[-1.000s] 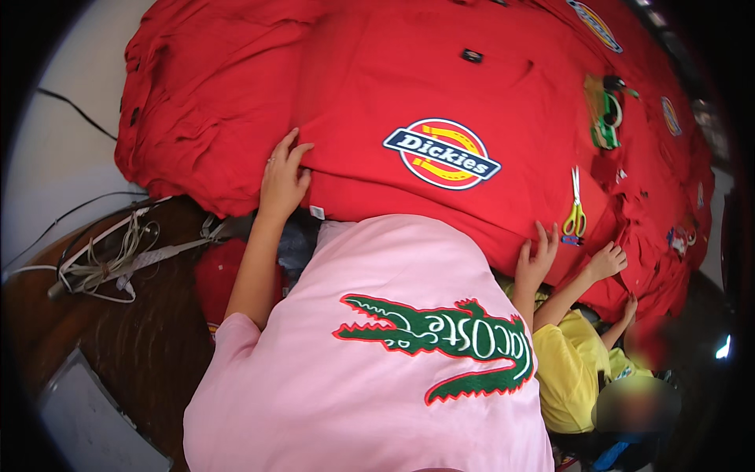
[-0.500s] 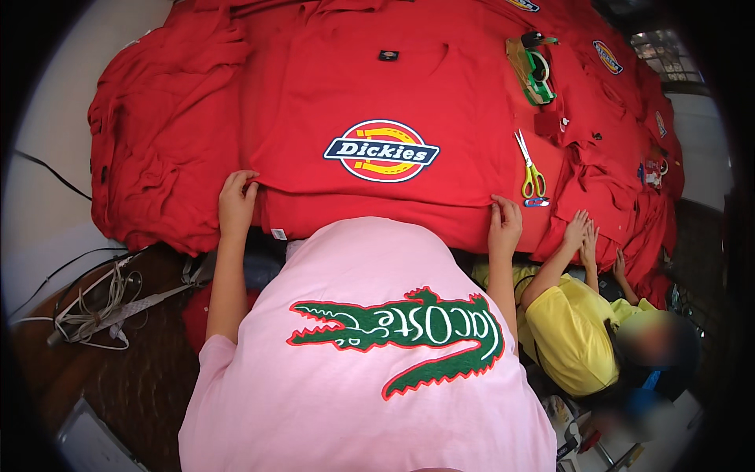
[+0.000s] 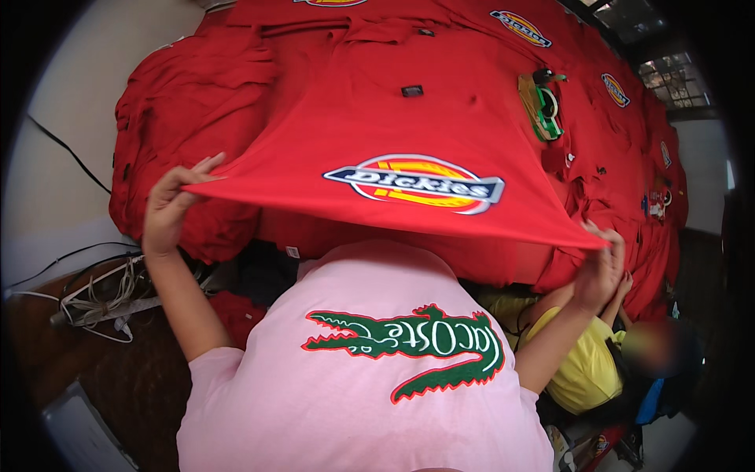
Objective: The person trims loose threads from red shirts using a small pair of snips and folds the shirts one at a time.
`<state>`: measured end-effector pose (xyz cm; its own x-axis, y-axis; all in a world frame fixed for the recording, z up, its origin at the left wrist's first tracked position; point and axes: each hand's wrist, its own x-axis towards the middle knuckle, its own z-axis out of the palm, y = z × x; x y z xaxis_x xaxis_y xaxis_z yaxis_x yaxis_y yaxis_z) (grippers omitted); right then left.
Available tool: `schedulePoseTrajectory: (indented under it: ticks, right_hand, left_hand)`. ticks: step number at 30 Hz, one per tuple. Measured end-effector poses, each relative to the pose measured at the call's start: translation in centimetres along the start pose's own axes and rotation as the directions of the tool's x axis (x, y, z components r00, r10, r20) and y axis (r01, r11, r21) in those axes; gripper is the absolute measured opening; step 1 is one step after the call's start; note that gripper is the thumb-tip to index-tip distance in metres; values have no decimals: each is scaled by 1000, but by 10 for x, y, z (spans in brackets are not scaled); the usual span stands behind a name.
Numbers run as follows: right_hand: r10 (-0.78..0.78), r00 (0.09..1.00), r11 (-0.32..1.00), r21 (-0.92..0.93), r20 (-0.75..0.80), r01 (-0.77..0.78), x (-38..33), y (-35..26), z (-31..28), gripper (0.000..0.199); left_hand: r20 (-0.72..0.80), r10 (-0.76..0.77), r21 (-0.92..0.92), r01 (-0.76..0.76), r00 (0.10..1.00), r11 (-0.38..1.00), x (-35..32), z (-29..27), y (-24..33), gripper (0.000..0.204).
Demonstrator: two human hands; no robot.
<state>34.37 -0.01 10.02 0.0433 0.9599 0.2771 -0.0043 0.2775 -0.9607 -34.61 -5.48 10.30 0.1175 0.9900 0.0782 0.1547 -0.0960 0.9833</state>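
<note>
A red T-shirt (image 3: 291, 177) is stretched wide between my hands, its near hem lifted off the pile and pulled taut. My left hand (image 3: 167, 203) pinches the hem's left corner. On the other side, my right hand (image 3: 602, 267) grips the right corner. An oval yellow, red and navy badge (image 3: 413, 185) sits across the raised front, and a small dark label (image 3: 412, 91) marks the neck. Its far part still rests on the other red shirts. The raised cloth hides the spot where a pair of scissors lay.
Heaped red shirts (image 3: 189, 94) lie to the left. A green tape dispenser (image 3: 543, 110) rests on the cloth at right. Close by my right arm is a co-worker in a yellow shirt (image 3: 578, 366). Tangled cables (image 3: 106, 299) and a power strip lie at lower left.
Both hands have moved outward and up, lifting the shirt's hem and stretching it wide. The scissors at the right have gone out of sight behind the cloth.
</note>
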Motion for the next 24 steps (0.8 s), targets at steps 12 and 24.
schedulePoseTrajectory:
  ticks: [12,24]
  right_hand:
    - [10,983,999,50,-182,-1,125,30,25,27]
    - [-112,992,693,-710,65,125,95,206,167,40]
  left_hand:
    - [-288,-21,-86,-4,957,996,147,-14,0,19]
    - [-223,195,637,-9,955,771,182,143,-174,36]
